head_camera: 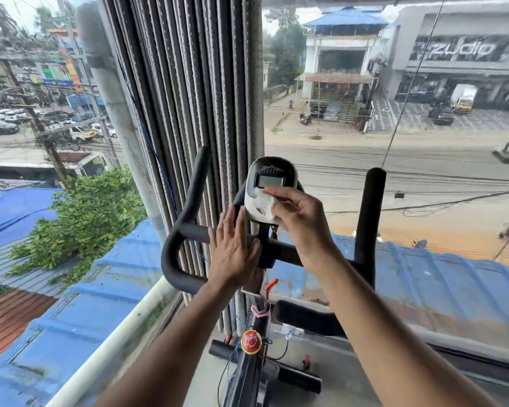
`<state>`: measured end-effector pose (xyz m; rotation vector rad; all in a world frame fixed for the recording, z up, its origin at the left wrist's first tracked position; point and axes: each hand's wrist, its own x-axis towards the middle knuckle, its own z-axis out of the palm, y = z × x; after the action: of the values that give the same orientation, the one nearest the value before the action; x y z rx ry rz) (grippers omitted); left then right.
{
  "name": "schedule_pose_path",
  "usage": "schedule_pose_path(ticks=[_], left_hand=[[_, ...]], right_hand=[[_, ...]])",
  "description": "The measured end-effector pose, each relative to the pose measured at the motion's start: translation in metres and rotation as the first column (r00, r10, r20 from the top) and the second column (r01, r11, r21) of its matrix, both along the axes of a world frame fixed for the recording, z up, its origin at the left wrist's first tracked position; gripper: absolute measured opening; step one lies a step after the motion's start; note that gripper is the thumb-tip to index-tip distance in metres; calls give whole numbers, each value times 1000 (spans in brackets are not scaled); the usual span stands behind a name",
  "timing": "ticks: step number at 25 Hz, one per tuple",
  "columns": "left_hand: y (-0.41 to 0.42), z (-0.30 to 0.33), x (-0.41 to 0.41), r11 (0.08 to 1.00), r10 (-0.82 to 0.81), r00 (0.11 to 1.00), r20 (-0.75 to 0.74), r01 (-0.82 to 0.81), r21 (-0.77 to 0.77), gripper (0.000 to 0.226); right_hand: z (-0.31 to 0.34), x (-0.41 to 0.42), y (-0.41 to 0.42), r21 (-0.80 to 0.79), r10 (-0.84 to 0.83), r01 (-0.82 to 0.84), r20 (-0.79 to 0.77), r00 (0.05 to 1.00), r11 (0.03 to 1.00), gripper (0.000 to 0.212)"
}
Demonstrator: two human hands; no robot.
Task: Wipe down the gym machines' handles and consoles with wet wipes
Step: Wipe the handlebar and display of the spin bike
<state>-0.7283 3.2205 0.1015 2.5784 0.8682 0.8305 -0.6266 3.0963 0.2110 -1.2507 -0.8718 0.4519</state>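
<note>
While I watch from the head camera, the biggest thing ahead is the window glass (423, 160), filling the far side with a street scene beyond it. Gathered vertical blinds (194, 98) hang at the centre, just behind the bike and left of the console.

Next in size is the exercise bike (256, 362), standing close against the sill, its black handlebar (185, 230) looping out to the left and rising in a tall right horn (370, 218). Open room lies to the right of that horn and along the near floor on both sides of the frame; on the left, the white sill rail (124, 327) runs close by the bar's loop.

At the middle of the bar sits the console (269, 189), tilted toward me, its grey screen near the top edge. A red knob (251, 342) shows low on the frame.

My right hand (300, 212) pinches a white wet wipe (263, 204) with curled fingers and presses it on the console's lower face, just under the screen. My left hand (232, 248) is flat, fingers straight and together, braced against the console's left edge and the crossbar, gripping nothing.
</note>
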Motion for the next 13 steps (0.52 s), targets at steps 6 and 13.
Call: schedule_pose_path(ticks=[6,13], left_hand=[[-14,-7,2,999,-8,998,-66,6,-31,84],[-46,-10,12,977,-101,993,60,87,196,72]], right_hand=[[-58,21,-71,-126,-251,230,-197,948,965,24],[-76,57,-133,-108,-364,347,-256,896,932,21]])
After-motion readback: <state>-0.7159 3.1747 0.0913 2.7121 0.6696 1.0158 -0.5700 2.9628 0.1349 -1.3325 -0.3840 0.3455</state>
